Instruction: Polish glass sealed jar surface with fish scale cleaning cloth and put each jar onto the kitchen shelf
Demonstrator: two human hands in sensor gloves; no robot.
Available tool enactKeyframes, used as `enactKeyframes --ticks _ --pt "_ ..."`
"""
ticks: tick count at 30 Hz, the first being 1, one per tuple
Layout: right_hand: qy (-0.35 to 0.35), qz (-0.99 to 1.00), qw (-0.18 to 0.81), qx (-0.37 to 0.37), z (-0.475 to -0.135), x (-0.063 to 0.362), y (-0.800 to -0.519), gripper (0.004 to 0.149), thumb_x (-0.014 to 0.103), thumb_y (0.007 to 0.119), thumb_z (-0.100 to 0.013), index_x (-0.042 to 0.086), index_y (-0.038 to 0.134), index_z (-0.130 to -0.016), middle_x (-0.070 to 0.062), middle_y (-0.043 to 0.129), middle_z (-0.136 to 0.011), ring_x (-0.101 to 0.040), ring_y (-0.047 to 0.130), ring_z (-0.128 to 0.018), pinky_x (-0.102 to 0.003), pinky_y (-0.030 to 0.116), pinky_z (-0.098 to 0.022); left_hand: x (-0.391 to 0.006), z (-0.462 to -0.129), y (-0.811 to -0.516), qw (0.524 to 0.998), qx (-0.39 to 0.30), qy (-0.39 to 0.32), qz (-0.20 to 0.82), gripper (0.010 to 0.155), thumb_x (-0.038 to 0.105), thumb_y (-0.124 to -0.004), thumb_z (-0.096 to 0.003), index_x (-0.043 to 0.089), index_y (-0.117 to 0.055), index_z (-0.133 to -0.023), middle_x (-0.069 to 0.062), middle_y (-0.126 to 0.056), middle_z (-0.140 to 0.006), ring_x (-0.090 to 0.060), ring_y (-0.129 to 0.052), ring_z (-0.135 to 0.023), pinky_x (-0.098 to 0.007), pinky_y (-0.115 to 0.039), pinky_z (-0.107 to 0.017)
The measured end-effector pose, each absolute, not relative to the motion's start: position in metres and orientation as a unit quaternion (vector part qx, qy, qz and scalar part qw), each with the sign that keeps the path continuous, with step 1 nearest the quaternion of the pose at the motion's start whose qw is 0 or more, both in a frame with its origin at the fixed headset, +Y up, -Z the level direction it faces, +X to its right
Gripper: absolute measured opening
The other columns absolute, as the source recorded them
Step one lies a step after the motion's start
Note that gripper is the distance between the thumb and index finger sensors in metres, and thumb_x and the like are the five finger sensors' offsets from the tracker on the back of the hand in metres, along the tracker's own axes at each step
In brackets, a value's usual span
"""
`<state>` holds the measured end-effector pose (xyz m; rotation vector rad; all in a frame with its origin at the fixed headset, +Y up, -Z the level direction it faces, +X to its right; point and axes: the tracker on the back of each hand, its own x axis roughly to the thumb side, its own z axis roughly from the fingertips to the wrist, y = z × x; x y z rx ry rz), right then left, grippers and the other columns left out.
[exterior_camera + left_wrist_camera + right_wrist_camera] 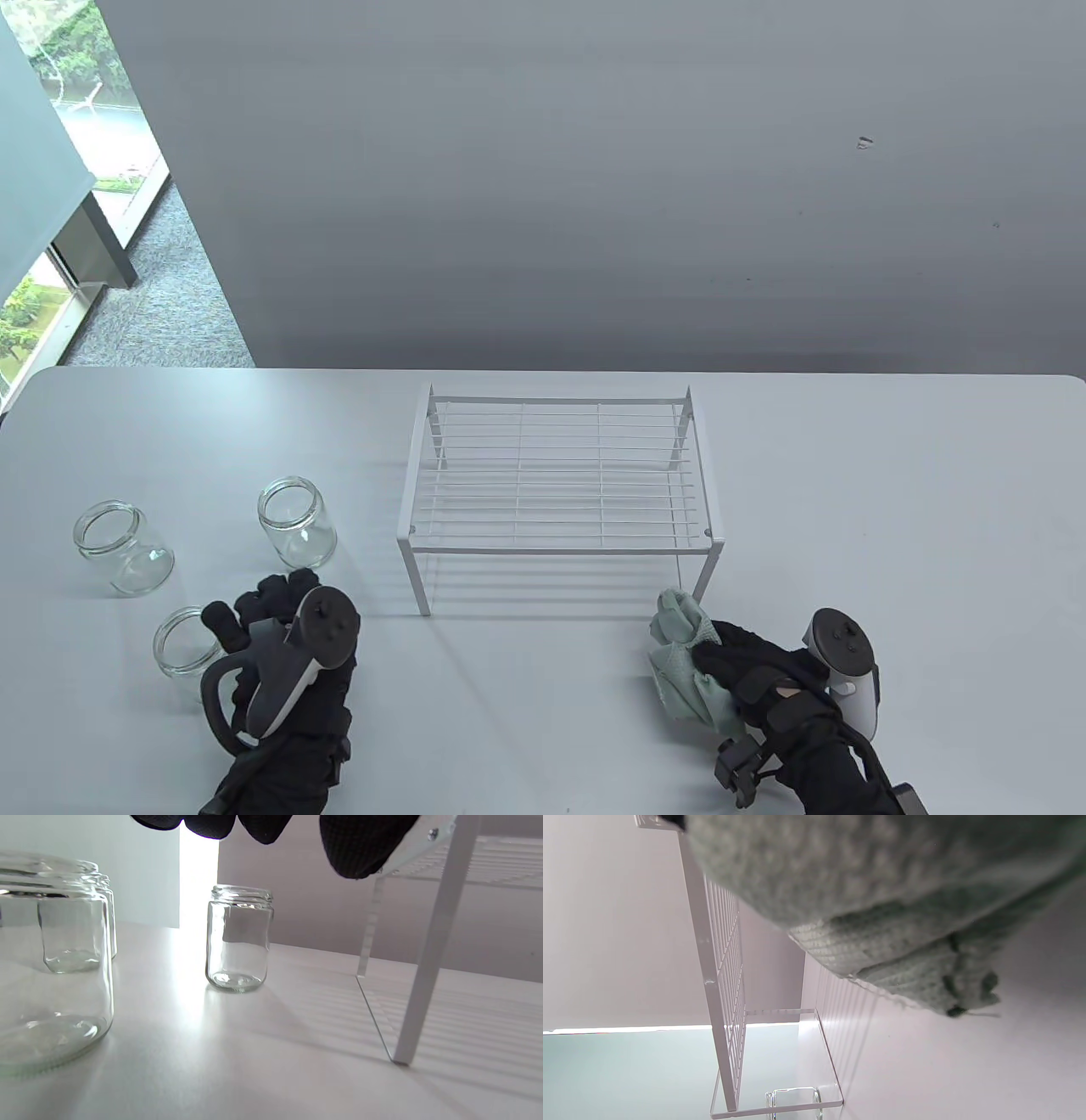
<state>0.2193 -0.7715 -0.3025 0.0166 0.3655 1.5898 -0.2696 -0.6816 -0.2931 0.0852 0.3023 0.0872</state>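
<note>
Three open glass jars upright on the left of the white table (848,475): far-left jar (123,548), middle jar (297,522), near jar (182,654). None on the shelf (556,475), a white wire rack standing mid-table with bare top. Pale green cloth (687,671) bunched at the front right, near the shelf's front-right leg, gripped by the right hand (747,671), gloved fingers curled round it. In the right wrist view, cloth (882,899) filling the top, hanging just above the table. Left hand (280,632) beside the near jar, just right of it, fingers loosely bent and apart, holding nothing; whether touching the glass, cannot tell. In the left wrist view, fingertips (360,844) hanging over the tabletop. Table smooth, matte, with window glare. Behind, a plain grey wall (594,170); at far left, a window (76,102) with greenery outside and grey carpet (170,297) below.
</note>
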Motion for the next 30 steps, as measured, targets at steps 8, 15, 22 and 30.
enactKeyframes --ticks 8,15,22,30 --pt "0.167 0.715 0.679 0.013 -0.303 0.219 -0.773 0.048 0.013 0.072 -0.049 -0.007 0.067 -0.092 -0.035 0.079 -0.076 -0.048 0.093 -0.051 -0.052 0.080 -0.034 -0.315 -0.292 -0.679 0.970 0.094 0.222 0.035 0.073 0.039 -0.081 -0.0478 0.007 -0.051 -0.107 -0.028 -0.047 -0.109 -0.057 -0.050 -0.096 -0.073 -0.019 -0.066" --pt "0.173 0.719 0.673 0.014 -0.302 0.217 -0.774 0.048 0.013 0.072 -0.049 -0.008 0.067 -0.092 -0.036 0.079 -0.076 -0.048 0.093 -0.051 -0.052 0.080 -0.034 -0.345 -0.295 -0.693 0.959 0.037 0.273 0.069 0.070 0.035 -0.080 -0.0486 0.007 -0.052 -0.106 -0.023 -0.062 -0.100 -0.050 -0.066 -0.086 -0.073 -0.023 -0.066" --pt "0.173 0.722 0.670 0.013 -0.302 0.217 -0.775 0.049 0.013 0.072 -0.049 -0.008 0.067 -0.092 -0.036 0.079 -0.076 -0.049 0.093 -0.051 -0.052 0.080 -0.034 -0.347 -0.299 -0.699 0.960 0.033 0.270 0.061 0.068 0.034 -0.079 -0.0491 0.010 -0.053 -0.107 -0.019 -0.064 -0.098 -0.045 -0.074 -0.084 -0.072 -0.024 -0.068" --pt "0.175 0.725 0.666 0.015 -0.303 0.216 -0.775 0.049 0.013 0.072 -0.049 -0.008 0.067 -0.093 -0.036 0.078 -0.076 -0.049 0.093 -0.051 -0.053 0.080 -0.034 -0.355 -0.300 -0.707 0.950 0.005 0.302 0.078 0.072 0.034 -0.080 -0.0482 0.004 -0.049 -0.106 -0.020 -0.070 -0.089 -0.034 -0.092 -0.071 -0.065 -0.032 -0.068"
